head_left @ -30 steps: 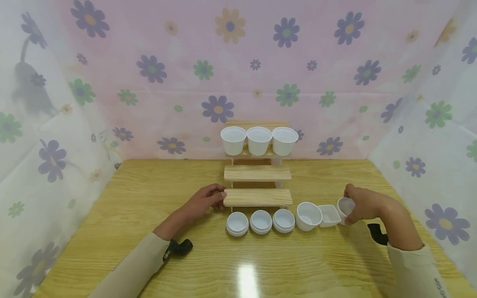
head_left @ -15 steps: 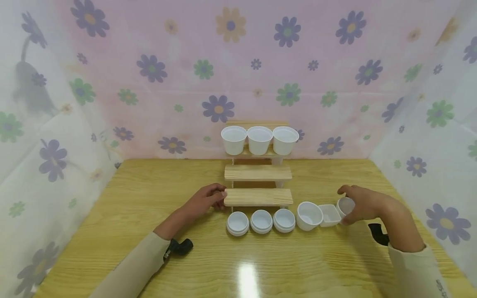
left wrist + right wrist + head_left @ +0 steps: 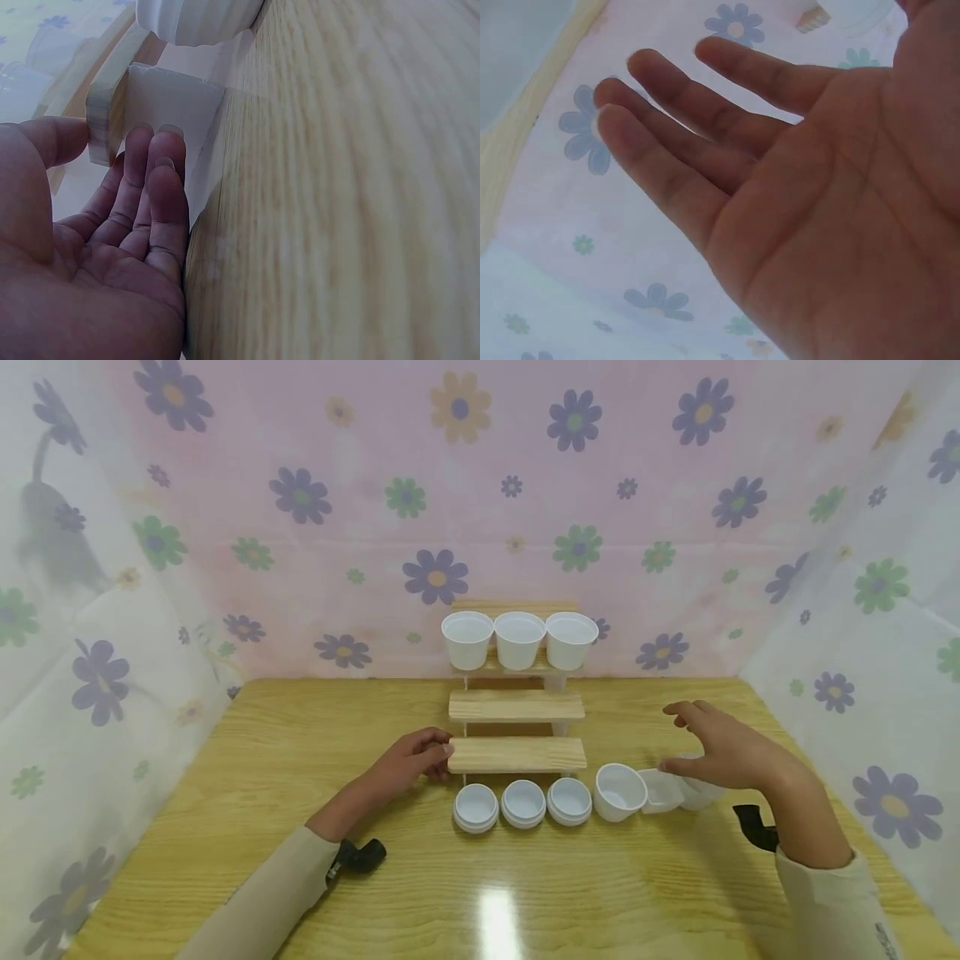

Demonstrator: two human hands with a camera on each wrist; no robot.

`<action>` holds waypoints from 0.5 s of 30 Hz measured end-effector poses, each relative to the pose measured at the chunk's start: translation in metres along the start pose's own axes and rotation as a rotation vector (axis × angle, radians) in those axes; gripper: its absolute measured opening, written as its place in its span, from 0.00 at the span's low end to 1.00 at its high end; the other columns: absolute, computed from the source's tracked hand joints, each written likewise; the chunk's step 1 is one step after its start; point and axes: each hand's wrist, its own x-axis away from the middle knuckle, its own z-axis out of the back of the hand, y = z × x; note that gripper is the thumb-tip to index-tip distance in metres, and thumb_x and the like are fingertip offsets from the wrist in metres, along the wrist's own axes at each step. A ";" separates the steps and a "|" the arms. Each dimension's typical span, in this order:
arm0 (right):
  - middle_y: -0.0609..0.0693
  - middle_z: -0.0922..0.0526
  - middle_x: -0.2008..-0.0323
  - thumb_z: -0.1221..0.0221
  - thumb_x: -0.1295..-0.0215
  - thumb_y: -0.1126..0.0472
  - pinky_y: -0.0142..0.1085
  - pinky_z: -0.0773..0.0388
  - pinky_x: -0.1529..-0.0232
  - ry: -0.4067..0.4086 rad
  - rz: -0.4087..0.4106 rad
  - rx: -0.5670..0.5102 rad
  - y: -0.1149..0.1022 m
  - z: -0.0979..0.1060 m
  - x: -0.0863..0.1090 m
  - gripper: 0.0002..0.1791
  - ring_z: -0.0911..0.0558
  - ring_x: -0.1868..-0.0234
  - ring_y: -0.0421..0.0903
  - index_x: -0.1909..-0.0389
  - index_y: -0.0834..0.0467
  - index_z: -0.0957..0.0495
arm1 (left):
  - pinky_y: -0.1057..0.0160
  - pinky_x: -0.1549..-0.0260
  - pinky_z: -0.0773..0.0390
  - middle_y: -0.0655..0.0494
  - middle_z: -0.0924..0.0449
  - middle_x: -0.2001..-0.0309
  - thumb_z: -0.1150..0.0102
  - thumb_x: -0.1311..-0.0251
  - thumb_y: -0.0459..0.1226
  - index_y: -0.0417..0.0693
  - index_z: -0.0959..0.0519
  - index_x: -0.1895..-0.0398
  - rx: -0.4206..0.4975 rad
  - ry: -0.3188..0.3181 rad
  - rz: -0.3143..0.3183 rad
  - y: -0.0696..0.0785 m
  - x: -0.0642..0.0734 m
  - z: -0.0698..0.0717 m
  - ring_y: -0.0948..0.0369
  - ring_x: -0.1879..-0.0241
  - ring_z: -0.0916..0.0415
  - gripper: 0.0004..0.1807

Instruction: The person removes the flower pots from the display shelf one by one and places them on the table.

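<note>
My left hand (image 3: 415,756) holds the left end of the lowest plank of a stepped wooden display stand (image 3: 517,755). In the left wrist view the thumb lies against the plank (image 3: 106,124), with the fingers at the pale side panel (image 3: 169,105) beneath it. My right hand (image 3: 723,750) hovers with spread fingers and nothing in them. Below it stands a small white cup (image 3: 703,795), partly hidden by the hand. Left of that cup are a square white cup (image 3: 660,792) and a larger round white cup (image 3: 621,793).
Three low round white tubs (image 3: 523,804) line up before the stand. On its top step stand three tall white cups (image 3: 519,642); the two lower planks are bare. Flowered cloth (image 3: 345,527) encloses the back and sides of the wooden table (image 3: 375,893).
My right hand has let go of the small cup at the row's right end, lifting up and opening its fingers. The left hand has stayed at the stand.
</note>
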 end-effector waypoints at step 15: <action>0.67 0.25 0.37 0.34 0.25 0.57 0.65 0.25 0.41 0.239 0.038 -0.062 -0.019 0.008 -0.013 0.32 0.23 0.38 0.67 0.29 0.69 0.32 | 0.54 0.53 0.18 0.47 0.17 0.57 0.51 0.16 0.44 0.36 0.26 0.36 0.008 0.003 0.002 0.000 -0.001 0.000 0.51 0.57 0.17 0.21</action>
